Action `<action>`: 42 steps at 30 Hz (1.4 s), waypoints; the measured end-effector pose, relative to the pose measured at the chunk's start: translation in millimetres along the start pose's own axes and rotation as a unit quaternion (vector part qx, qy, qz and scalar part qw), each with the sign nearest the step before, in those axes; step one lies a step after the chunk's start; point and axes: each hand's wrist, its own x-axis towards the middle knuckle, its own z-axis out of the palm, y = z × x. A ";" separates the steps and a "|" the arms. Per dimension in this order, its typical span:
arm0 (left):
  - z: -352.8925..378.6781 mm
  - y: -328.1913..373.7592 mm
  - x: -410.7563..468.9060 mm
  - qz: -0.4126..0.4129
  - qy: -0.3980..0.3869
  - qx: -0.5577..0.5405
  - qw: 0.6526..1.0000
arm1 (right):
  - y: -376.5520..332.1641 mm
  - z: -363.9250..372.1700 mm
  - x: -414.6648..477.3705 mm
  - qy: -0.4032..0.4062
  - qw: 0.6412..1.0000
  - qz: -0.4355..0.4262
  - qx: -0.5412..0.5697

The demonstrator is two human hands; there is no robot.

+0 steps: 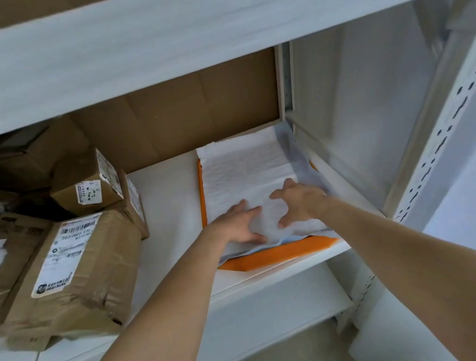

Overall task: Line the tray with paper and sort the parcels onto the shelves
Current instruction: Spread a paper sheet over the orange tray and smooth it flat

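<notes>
- The white paper [244, 167] is being pressed down into the orange tray [280, 254] by both hands.
- The tray is being kept on the white shelf [167, 194], near the middle of the view and a little toward 4 o'clock. It is close to the shelf post [447, 126] at 3 o'clock.
- The left hand [240, 224] is being laid flat on the paper, with its fingers straight and nothing being gripped.
- The right hand [300, 201] is being set just beside it, at its 2 o'clock. Its fingers are being spread and bent a little, and the tips are being pushed onto the paper, not wrapped round it.
- Most of the tray floor is being covered by the paper. The far end of the sheet, at 12 o'clock, is being bent up near the brown cardboard back [179, 115].
- At 6 o'clock the paper is being bunched up and a strip of orange rim is being left bare. So the lining is being judged as nearly done, not finished.
- The parcels [70, 258] are being left in a pile at 9 o'clock of the tray, well apart from it, with a small box [88, 182] on top.
- No parcel is being held or carried. Whether that pile is being counted as sorted cannot be told, so the sorting is being judged as the big job left.
</notes>
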 end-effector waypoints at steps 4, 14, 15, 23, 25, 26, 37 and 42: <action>8.2 2.6 -19.8 0.004 0.013 0.008 1.000 | 8.5 13.1 -20.2 -0.027 0.999 0.019 0.021; 1.7 25.5 -45.9 -0.011 0.000 -0.162 0.987 | -10.4 -5.6 -55.3 -0.085 0.985 0.019 0.146; 2.2 26.4 -47.0 -0.019 -0.007 -0.161 0.987 | -9.8 -5.0 -56.2 -0.085 0.986 0.023 0.142; -4.3 32.9 -54.9 -0.087 -0.140 -0.200 0.966 | -4.8 -3.6 -60.0 -0.205 0.964 0.022 0.171; -5.1 31.2 -51.5 -0.094 -0.140 -0.239 0.956 | -6.3 -4.2 -56.4 -0.180 0.967 0.010 0.179; -5.6 30.5 -49.6 -0.090 -0.104 -0.260 0.956 | -7.0 -5.4 -52.8 -0.124 0.979 0.002 0.159; 17.8 2.1 10.6 -0.067 0.069 0.003 0.995 | -21.6 23.9 2.6 -0.035 0.999 -0.027 0.005; -3.9 -15.8 22.1 -0.129 0.149 0.023 0.980 | -1.1 12.1 26.6 0.064 0.994 0.093 -0.002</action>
